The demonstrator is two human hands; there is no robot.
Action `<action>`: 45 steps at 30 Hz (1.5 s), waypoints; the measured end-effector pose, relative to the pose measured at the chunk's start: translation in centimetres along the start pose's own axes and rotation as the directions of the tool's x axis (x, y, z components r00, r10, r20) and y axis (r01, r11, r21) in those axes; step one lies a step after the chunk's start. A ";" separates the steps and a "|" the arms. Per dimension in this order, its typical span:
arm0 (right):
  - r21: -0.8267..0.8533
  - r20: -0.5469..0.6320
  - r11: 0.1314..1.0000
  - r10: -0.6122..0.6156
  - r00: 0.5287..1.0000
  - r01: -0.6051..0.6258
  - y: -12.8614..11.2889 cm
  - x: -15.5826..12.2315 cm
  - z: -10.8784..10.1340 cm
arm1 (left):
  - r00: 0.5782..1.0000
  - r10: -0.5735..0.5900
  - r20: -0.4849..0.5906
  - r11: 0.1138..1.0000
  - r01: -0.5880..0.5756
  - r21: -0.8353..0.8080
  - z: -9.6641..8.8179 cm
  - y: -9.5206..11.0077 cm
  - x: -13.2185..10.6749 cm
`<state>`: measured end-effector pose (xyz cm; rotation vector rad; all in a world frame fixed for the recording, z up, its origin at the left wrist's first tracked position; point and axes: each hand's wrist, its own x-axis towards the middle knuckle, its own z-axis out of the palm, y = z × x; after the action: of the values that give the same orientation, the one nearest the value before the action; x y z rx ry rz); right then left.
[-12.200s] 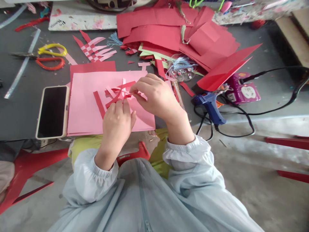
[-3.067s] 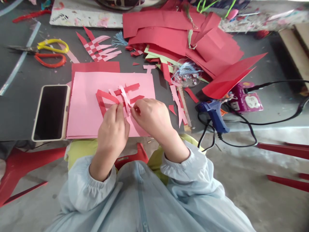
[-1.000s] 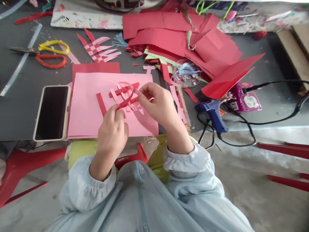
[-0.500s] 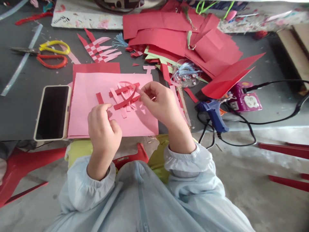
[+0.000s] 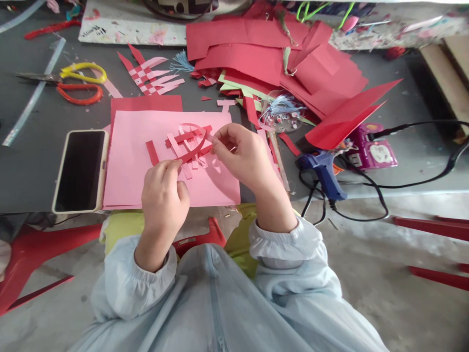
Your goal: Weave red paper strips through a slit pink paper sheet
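My right hand point(image 5: 240, 151) pinches the tip of a pink and red paper strip that curves up in a loop. Below the loop, a red paper strip point(image 5: 196, 152) slants down to my left hand point(image 5: 165, 188), whose curled fingertips close over its lower end. Both hands are above a sheet of pink paper point(image 5: 128, 171). Crossed red and pink strips lie in the middle of this sheet, partly hidden by my fingers. A short loose red strip point(image 5: 151, 152) lies just beyond my left fingers.
A phone point(image 5: 78, 171) and scissors point(image 5: 80, 83) lie at left. Behind are a woven red and pink paper piece point(image 5: 148, 73) and a pile of red paper point(image 5: 242, 58). On the right are a blue glue gun point(image 5: 324, 173) with black cables and a purple box point(image 5: 377, 151).
My left hand has moved right and slightly down, and its fingertips now cover the lower end of the red strip. My right hand has stayed in place, pinching.
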<state>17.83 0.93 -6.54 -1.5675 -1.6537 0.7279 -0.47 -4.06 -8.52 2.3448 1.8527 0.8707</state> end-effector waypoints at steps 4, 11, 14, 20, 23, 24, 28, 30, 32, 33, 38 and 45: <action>0.003 0.002 1.000 -0.005 1.000 0.005 -0.3 0.0 0.0 | 0.993 0.078 0.086 0.997 -0.077 -0.018 0.1 0.1 0.2; 0.021 0.007 0.999 -0.032 0.999 0.032 -0.1 -0.1 0.2 | 0.966 0.214 0.145 0.977 -0.208 -0.056 0.9 0.7 0.6; 0.025 0.007 0.999 -0.047 0.999 0.047 0.0 -0.1 0.3 | 0.961 0.221 0.165 0.975 -0.221 -0.017 1.1 1.0 0.7; 0.000 0.004 0.999 -0.049 0.999 0.049 -0.1 -0.1 0.3 | 0.962 0.221 0.158 0.971 -0.232 0.054 1.4 1.2 0.6; -0.014 -0.008 0.998 -0.064 0.998 0.063 -0.1 -0.2 0.2 | 0.963 0.218 0.158 0.971 -0.231 0.068 1.5 1.1 0.5; -0.015 -0.011 0.998 -0.069 0.998 0.069 -0.1 -0.2 0.2 | 0.964 0.212 0.162 0.972 -0.225 0.066 1.5 1.1 0.5; -0.026 -0.032 0.995 -0.093 0.995 0.093 -0.1 -0.2 0.3 | 0.964 0.197 0.179 0.976 -0.210 0.058 1.6 1.1 0.6; -0.039 -0.059 0.993 -0.116 0.991 0.114 -0.1 -0.2 0.4 | 0.964 0.196 0.180 0.975 -0.211 0.070 1.7 1.1 0.6; -0.055 -0.086 0.989 -0.141 0.986 0.136 -0.1 -0.2 0.5 | 0.966 0.188 0.179 0.977 -0.203 0.069 1.8 1.1 0.6; -0.063 -0.096 0.988 -0.150 0.984 0.144 -0.2 -0.2 0.5 | 0.966 0.183 0.181 0.978 -0.197 0.063 1.8 1.1 0.6; -0.097 -0.106 0.980 -0.186 0.977 0.176 0.0 -0.1 0.5 | 0.964 0.197 0.181 0.972 -0.216 0.092 1.8 1.1 0.5; -0.114 -0.108 0.975 -0.202 0.973 0.190 -0.1 -0.2 0.5 | 0.956 0.257 0.144 0.955 -0.274 0.114 1.4 1.0 0.2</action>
<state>17.37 0.81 -6.82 -1.4612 -1.7505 0.4435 1.09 -3.75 -9.27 2.7067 1.6188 0.6118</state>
